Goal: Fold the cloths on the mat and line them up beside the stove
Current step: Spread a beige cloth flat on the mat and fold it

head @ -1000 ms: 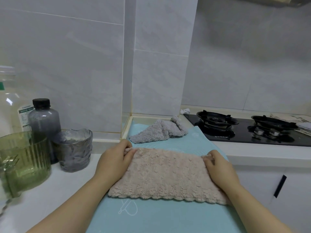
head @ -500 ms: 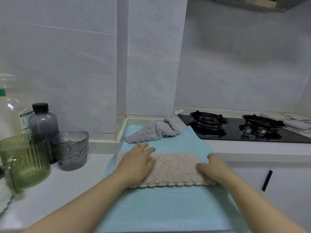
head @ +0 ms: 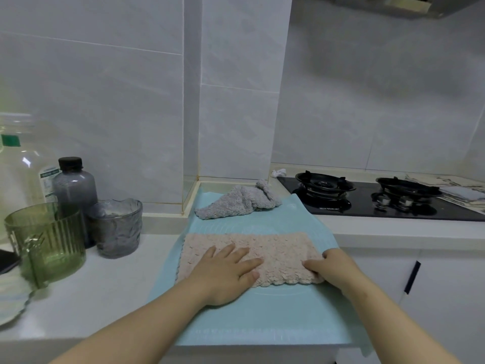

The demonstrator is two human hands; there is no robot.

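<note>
Two cloths lie on the teal mat (head: 262, 319): a pink cloth (head: 275, 245) spread flat in front and a crumpled grey cloth (head: 236, 203) behind it. The left hand (head: 225, 274) presses flat on the pink cloth, fingers spread. The right hand (head: 333, 269) grips its right end. The stove (head: 367, 203) sits just right of the mat.

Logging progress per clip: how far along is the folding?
Done: fluffy pink cloth looks folded on the teal silicone mat. In hand: left grip presses it flat, right grip holds its end. Left: crumpled grey cloth unfolded; nothing lined up beside the black gas stove.
</note>
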